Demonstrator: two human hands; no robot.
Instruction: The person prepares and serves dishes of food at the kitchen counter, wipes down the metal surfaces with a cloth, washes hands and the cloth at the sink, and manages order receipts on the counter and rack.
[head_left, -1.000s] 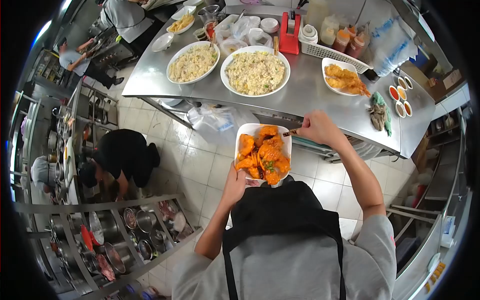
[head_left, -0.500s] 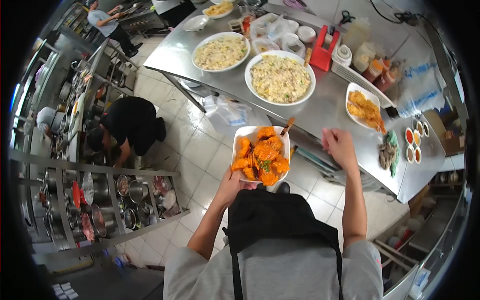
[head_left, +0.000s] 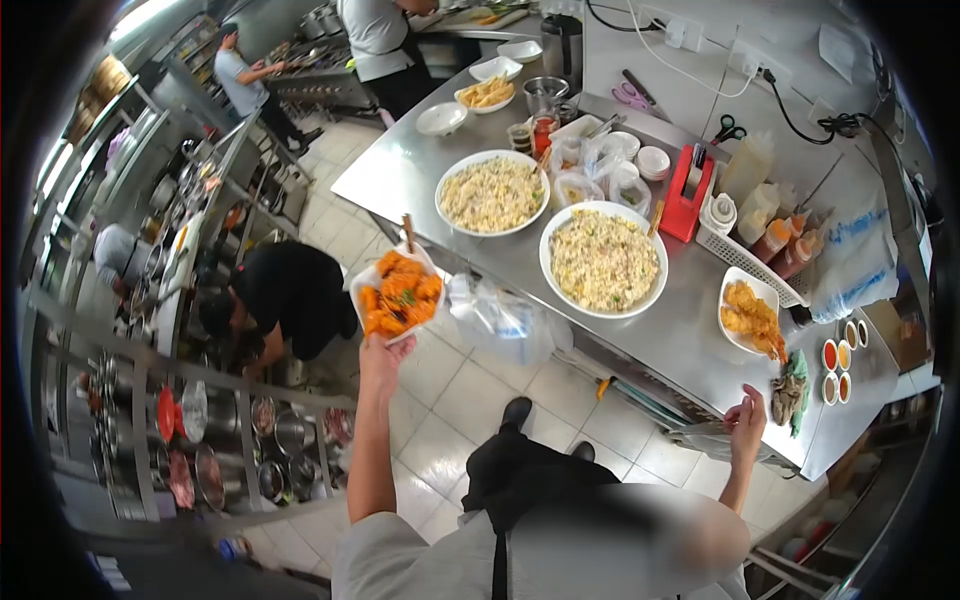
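My left hand [head_left: 382, 362] grips the near edge of a white square bowl [head_left: 426, 262], thumb and fingers closed on it. Glazed orange fried pieces [head_left: 402, 292] with a green garnish fill the bowl, and a brown wooden stick or handle pokes up at its far rim. The bowl is over the floor, left of the steel table. At the table's front edge, my right hand [head_left: 746, 412] is empty, fingers loosely bent and apart. Nearest to it are a crumpled green-grey cloth [head_left: 791, 392] and a white dish [head_left: 733, 338] of fried battered food.
Two large fried rice plates [head_left: 548, 275] [head_left: 441, 205] stand on the steel table [head_left: 690, 345]. Behind are a red tape dispenser [head_left: 688, 195], a basket [head_left: 750, 260] of sauce bottles and small sauce cups [head_left: 830, 390]. A co-worker in black [head_left: 290, 295] bends at the left, beside metal shelving.
My left hand has carried the bowl left and forward, away from my body. My right hand has moved slightly right and lower in view. The view has shifted, showing more of the back wall.
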